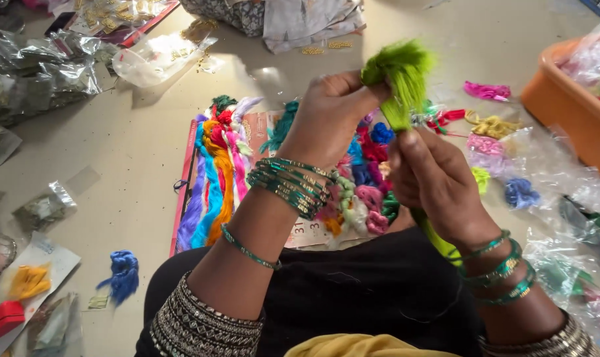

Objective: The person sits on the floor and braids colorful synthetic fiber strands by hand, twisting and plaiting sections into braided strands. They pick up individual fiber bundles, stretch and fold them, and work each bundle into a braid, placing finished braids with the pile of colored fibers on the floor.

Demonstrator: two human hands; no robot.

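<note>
gripping a green thread bundle, both hands, left hand and right hand, above coloured skeins.

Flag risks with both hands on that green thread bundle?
1. Left hand pinches only the top of the green thread bundle; the fanned tuft could slip or fray.
2. The tail below the right hand hangs near the bangles and may snag.

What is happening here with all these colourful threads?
A person sitting on the floor holds a bundle of green thread with both hands. The left hand pinches it near the fluffy top; the right hand grips it lower down. Below lies a board with skeins of many colours. An orange tub stands at the right.
</note>
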